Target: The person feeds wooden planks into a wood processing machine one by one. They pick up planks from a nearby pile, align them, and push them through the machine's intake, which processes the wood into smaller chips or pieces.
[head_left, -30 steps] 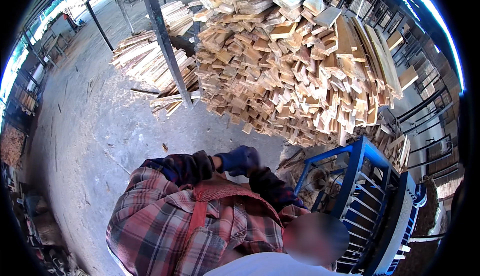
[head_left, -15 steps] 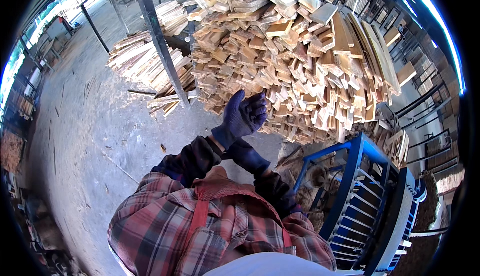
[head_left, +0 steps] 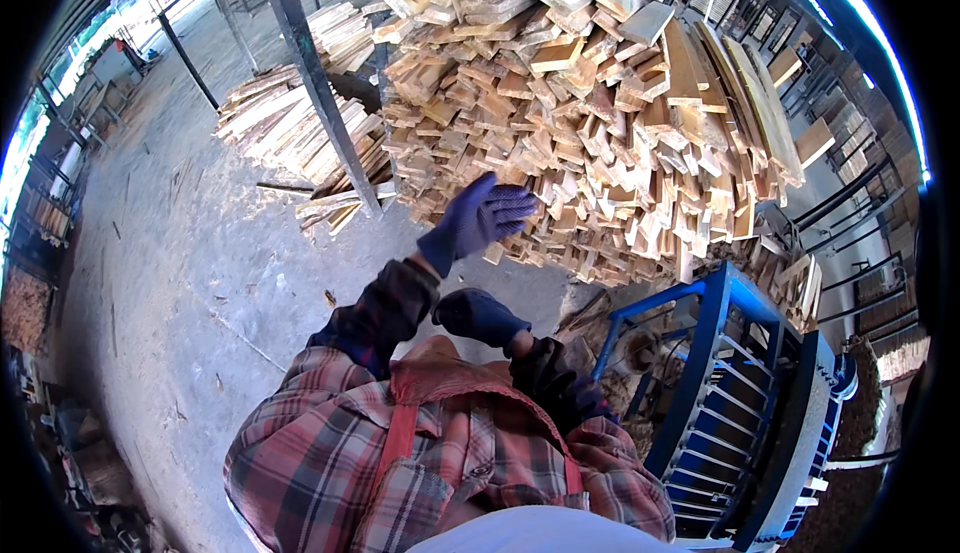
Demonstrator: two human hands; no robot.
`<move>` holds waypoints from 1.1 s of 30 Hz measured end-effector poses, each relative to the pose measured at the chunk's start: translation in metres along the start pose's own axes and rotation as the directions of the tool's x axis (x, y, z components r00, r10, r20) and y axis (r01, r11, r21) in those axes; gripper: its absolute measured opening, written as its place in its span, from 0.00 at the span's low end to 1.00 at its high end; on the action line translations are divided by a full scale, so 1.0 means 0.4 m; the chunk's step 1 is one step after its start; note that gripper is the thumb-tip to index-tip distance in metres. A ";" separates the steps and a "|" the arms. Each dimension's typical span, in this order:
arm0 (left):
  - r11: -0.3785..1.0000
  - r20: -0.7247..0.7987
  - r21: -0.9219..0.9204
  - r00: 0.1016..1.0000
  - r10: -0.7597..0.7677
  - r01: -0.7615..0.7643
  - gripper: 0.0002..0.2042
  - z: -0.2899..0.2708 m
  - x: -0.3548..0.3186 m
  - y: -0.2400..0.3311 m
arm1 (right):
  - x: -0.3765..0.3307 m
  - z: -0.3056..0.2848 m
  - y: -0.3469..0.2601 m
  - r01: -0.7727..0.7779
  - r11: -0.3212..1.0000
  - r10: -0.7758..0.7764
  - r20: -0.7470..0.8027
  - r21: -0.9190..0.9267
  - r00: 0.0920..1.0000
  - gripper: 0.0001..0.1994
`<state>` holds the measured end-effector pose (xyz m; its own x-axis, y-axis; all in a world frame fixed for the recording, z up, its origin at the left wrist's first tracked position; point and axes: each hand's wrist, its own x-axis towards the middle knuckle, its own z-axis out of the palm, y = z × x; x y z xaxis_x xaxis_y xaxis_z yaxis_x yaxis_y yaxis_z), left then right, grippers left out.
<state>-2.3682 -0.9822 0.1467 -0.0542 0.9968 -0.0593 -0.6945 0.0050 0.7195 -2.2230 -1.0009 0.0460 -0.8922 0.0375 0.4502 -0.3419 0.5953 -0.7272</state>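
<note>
My left hand [head_left: 480,221], in a purple-blue dotted work glove, is raised in front of me with its fingers stretched out and nothing in it. Behind it rises a big pile of sawn boards [head_left: 600,143], their ends towards me; I see no contact between glove and wood. Lower and nearer my chest, my right hand [head_left: 483,317] wears a dark glove and has its fingers curled in. It is close beside the dark left sleeve [head_left: 385,303], and no object shows in its grasp. A red apron [head_left: 440,378] hangs over my plaid shirt.
On my right stands a blue metal frame machine [head_left: 715,393] with pale rollers or bars. A dark upright post [head_left: 320,93] rises left of the big pile, near a lower stack of boards [head_left: 290,128]. Small wood scraps lie on the concrete floor [head_left: 190,253].
My right hand has come away from my left wrist and drawn back a little. The left hand's fingers have straightened from a loose curl, and the hand has turned.
</note>
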 end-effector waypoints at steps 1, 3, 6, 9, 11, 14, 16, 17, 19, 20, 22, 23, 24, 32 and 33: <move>0.979 -0.001 0.205 1.000 -0.001 0.001 0.27 -0.055 0.018 -0.005 | 0.000 0.013 0.005 0.060 0.998 -0.059 0.020 -0.034 0.998 0.13; 0.749 -0.186 0.663 0.971 0.153 0.009 0.24 -0.096 0.023 -0.009 | 0.021 -0.002 -0.048 -0.297 0.849 0.379 -0.113 0.437 0.918 0.18; 0.150 -0.178 0.980 0.925 0.336 0.134 0.21 -0.207 0.024 -0.035 | 0.088 -0.047 -0.136 -0.496 0.762 0.563 -0.049 0.418 0.825 0.23; -0.222 -0.093 0.957 0.919 0.383 0.189 0.19 -0.269 0.049 -0.091 | 0.113 -0.013 -0.080 -0.436 0.894 0.448 -0.149 0.108 0.881 0.21; -0.198 -0.091 0.965 0.931 0.352 0.170 0.17 -0.264 0.059 -0.105 | 0.097 0.015 -0.018 -0.355 0.933 0.361 -0.172 0.062 0.917 0.20; -0.160 -0.171 0.957 0.914 0.367 0.243 0.17 -0.269 0.069 -0.120 | 0.092 0.034 0.032 -0.332 0.928 0.360 -0.185 0.167 0.914 0.14; -0.086 -0.253 0.946 0.877 0.407 0.313 0.16 -0.321 0.084 -0.121 | 0.108 0.018 0.014 -0.315 0.931 0.347 -0.172 0.186 0.922 0.12; -0.164 -0.181 0.951 0.904 0.388 0.261 0.16 -0.354 0.095 -0.122 | 0.115 0.012 0.006 -0.306 0.932 0.339 -0.166 0.196 0.926 0.11; -0.313 -0.036 0.939 0.944 0.327 0.144 0.16 -0.405 0.108 -0.124 | 0.117 0.025 0.020 -0.227 0.971 0.238 -0.249 0.073 0.939 0.10; 0.073 -0.243 0.970 0.929 0.280 0.232 0.16 -0.412 0.111 -0.128 | 0.123 0.020 0.016 -0.194 0.981 0.188 -0.290 0.006 0.938 0.10; 0.728 -0.525 0.577 0.851 -0.017 0.370 0.17 -0.426 0.113 -0.129 | 0.117 -0.007 0.005 -0.136 0.984 0.090 -0.332 -0.117 0.939 0.08; 0.797 -0.545 0.504 0.838 -0.007 0.334 0.18 -0.425 0.114 -0.115 | 0.125 -0.022 -0.014 -0.103 0.979 0.035 -0.352 -0.176 0.935 0.07; 0.858 -0.564 0.422 0.826 -0.006 0.294 0.18 -0.407 0.117 -0.101 | 0.127 -0.033 -0.035 -0.068 0.977 -0.016 -0.388 -0.200 0.922 0.07; 0.944 -0.176 0.324 0.984 -0.010 0.068 0.23 -0.075 0.093 0.047 | 0.121 -0.110 -0.158 -0.430 0.473 0.571 0.104 0.769 0.814 0.07; 0.945 -0.094 0.318 0.995 -0.045 0.073 0.22 -0.024 0.093 0.056 | 0.124 -0.112 -0.172 -0.353 0.407 0.547 0.085 0.843 0.833 0.07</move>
<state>-2.3927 -0.9456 0.1540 -0.0900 0.9835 -0.1567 -0.4326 0.1031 0.8957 -2.2303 -1.0041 0.1416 -0.9551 0.2888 -0.0664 -0.0733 -0.4474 -0.8913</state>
